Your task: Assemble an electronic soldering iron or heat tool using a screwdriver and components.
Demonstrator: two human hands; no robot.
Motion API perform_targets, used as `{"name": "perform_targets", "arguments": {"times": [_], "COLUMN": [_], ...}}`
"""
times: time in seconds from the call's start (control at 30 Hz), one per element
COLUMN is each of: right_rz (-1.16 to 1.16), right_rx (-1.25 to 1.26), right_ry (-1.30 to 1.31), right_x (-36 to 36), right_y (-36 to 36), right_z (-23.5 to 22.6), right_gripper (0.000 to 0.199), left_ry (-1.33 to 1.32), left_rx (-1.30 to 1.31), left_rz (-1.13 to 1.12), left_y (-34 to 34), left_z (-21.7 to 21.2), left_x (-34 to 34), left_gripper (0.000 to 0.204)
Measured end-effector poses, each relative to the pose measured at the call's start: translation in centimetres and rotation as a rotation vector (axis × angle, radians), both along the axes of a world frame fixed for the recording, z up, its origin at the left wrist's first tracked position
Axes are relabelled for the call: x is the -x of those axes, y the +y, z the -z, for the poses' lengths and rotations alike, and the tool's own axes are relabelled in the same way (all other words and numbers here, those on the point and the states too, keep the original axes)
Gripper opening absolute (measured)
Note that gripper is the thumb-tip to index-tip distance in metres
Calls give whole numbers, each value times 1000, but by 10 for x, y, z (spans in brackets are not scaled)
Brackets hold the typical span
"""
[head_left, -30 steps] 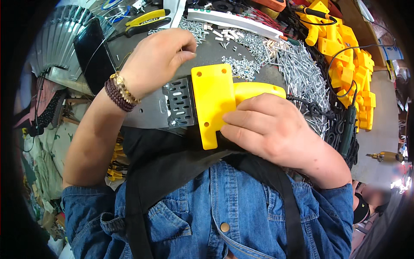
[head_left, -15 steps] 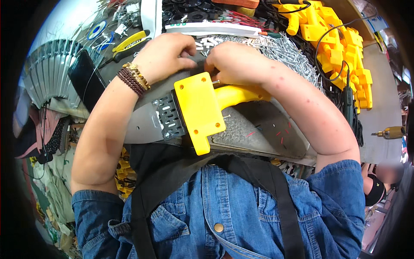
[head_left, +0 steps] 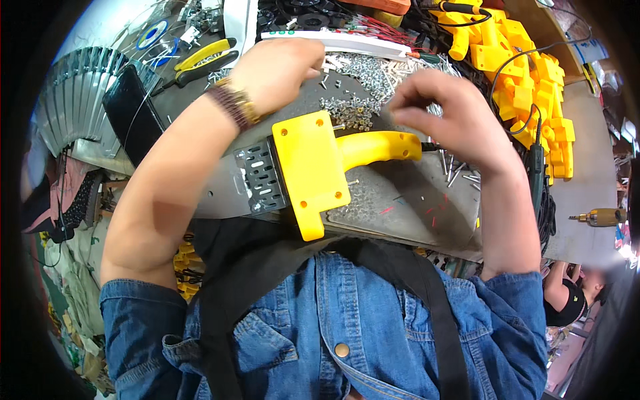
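Pliers [head_left: 208, 52] behind and left of the tool housing [head_left: 307, 173], fasteners [head_left: 350, 110] just behind it, casings [head_left: 527, 93] to the right

Crowded Counter, Hardware Heaped to the Back

From here the counter [head_left: 410, 223] looks grey and scuffed, scattered with tiny red bits [head_left: 434, 221]. Near its front edge lies a yellow housing with a handle [head_left: 308, 167], a slotted metal plate [head_left: 260, 175] at its side. Behind it spreads a heap of small metal fasteners [head_left: 343, 110], with loose long screws [head_left: 455, 175] off to the right. Over on the left I see a dark flat slab [head_left: 130, 110] and yellow-and-black pliers [head_left: 205, 61]; toward the right, piled yellow housings [head_left: 530, 87] and a brass-coloured tool [head_left: 602, 217].
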State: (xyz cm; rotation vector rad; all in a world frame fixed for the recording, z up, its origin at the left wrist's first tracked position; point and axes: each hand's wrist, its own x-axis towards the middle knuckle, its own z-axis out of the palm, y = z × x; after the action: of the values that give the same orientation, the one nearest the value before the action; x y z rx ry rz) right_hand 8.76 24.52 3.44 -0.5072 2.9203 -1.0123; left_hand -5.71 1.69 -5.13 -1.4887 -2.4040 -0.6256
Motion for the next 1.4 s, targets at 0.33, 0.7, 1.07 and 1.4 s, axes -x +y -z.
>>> {"name": "perform_targets", "arguments": {"times": [0.33,0.7,1.07,1.4], "right_rz": [-22,-24,-54,895], "right_rx": [-202,-171,-127,-478], "right_ry": [402,444,514,507], "right_x": [-53,-59,-63,-158], "right_y": [10,14,26,181], "right_z": [30,41,49,19], "right_gripper": [22,24,21,23], "left_ry": [-166,-114,139,76], "left_rx": [-175,-282,-215,283], "left_rz": [217,178,166,164], "left_y": [-66,-61,-55,30], "left_z": [-25,-10,-25,-6], "left_x": [-131,-137,-104,14], "left_gripper": [18,24,17,7]}}
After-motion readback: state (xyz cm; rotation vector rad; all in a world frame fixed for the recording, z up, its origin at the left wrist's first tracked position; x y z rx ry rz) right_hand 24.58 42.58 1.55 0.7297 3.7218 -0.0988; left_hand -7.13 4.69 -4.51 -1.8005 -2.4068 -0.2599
